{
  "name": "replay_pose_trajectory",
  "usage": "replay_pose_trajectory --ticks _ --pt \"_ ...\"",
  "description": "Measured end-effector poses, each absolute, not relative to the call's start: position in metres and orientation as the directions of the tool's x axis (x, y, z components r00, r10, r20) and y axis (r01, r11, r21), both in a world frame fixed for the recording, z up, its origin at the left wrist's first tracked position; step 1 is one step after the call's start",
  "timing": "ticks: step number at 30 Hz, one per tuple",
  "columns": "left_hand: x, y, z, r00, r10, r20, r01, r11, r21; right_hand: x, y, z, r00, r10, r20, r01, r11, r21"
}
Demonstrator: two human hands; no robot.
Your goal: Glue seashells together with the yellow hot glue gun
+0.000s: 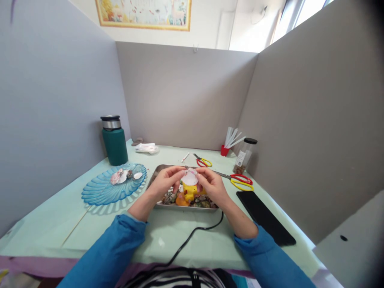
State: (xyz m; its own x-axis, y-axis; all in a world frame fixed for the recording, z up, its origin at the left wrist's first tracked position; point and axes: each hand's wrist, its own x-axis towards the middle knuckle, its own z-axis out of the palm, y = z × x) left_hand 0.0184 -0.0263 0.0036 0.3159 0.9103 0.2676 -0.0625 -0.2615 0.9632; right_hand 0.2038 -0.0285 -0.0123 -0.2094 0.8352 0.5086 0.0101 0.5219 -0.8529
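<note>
Between both hands, above a metal tray, is a pale scallop shell (190, 178) with a small piece at its upper edge that I cannot make out. My left hand (168, 179) pinches the shell's left side, fingers closed. My right hand (211, 185) grips its right side the same way. Below lies a yellow and orange tool (189, 194), seemingly a glue gun, partly hidden by the shell and hands. It rests among shells and stones (201, 203) in the metal tray (186, 208).
A blue shell-shaped plate (102, 194) with shells stands left, by a green bottle (114, 144). Scissors (240, 181), a black phone (265, 218) and a jar (244, 156) lie or stand right. A red cup (225, 151) holds white sticks. A black cord (192, 234) crosses the front.
</note>
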Motion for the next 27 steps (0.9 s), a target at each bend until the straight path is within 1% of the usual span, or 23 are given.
replay_pose_trajectory --ticks 3,5,7,9,11,13,15,17,20,23,25,27 --pt "0.018 -0.026 0.003 0.37 0.898 0.238 0.003 -0.257 0.966 0.202 -0.029 -0.014 -0.233 0.83 0.506 0.033 0.527 -0.849" --pt "0.017 -0.024 0.002 0.342 0.907 0.245 0.02 -0.267 0.963 0.201 -0.03 -0.014 -0.25 0.825 0.507 0.069 0.537 -0.841" --pt "0.016 -0.021 0.0 0.294 0.921 0.256 0.018 -0.273 0.962 0.202 -0.03 -0.013 -0.257 0.808 0.531 0.136 0.574 -0.807" --pt "0.015 -0.019 -0.002 0.249 0.935 0.251 -0.018 -0.254 0.967 0.207 -0.03 -0.009 -0.254 0.775 0.579 0.258 0.631 -0.731" --pt "0.015 -0.018 -0.002 0.217 0.951 0.221 -0.076 -0.209 0.975 0.216 -0.03 -0.003 -0.283 0.739 0.611 0.417 0.669 -0.615" --pt "0.015 -0.018 0.0 0.204 0.961 0.189 -0.125 -0.166 0.978 0.228 -0.028 0.002 -0.401 0.721 0.565 0.528 0.686 -0.5" --pt "0.015 -0.018 0.002 0.203 0.964 0.172 -0.154 -0.142 0.978 0.238 -0.025 0.003 -0.549 0.712 0.438 0.582 0.701 -0.412" --pt "0.015 -0.018 0.003 0.202 0.966 0.162 -0.179 -0.126 0.976 0.243 -0.023 0.001 -0.586 0.732 0.349 0.632 0.682 -0.369" --pt "0.014 -0.017 0.004 0.196 0.969 0.151 -0.211 -0.109 0.971 0.242 -0.021 -0.006 -0.57 0.759 0.315 0.681 0.651 -0.334" --pt "0.013 -0.015 0.006 0.201 0.97 0.136 -0.243 -0.085 0.966 0.24 -0.021 -0.01 -0.576 0.76 0.301 0.688 0.65 -0.323" --pt "0.012 -0.015 0.007 0.194 0.973 0.125 -0.258 -0.072 0.964 0.24 -0.021 -0.008 -0.575 0.758 0.308 0.674 0.653 -0.345" --pt "0.012 -0.014 0.008 0.176 0.976 0.125 -0.269 -0.074 0.96 0.243 -0.021 -0.004 -0.551 0.765 0.334 0.645 0.644 -0.411"
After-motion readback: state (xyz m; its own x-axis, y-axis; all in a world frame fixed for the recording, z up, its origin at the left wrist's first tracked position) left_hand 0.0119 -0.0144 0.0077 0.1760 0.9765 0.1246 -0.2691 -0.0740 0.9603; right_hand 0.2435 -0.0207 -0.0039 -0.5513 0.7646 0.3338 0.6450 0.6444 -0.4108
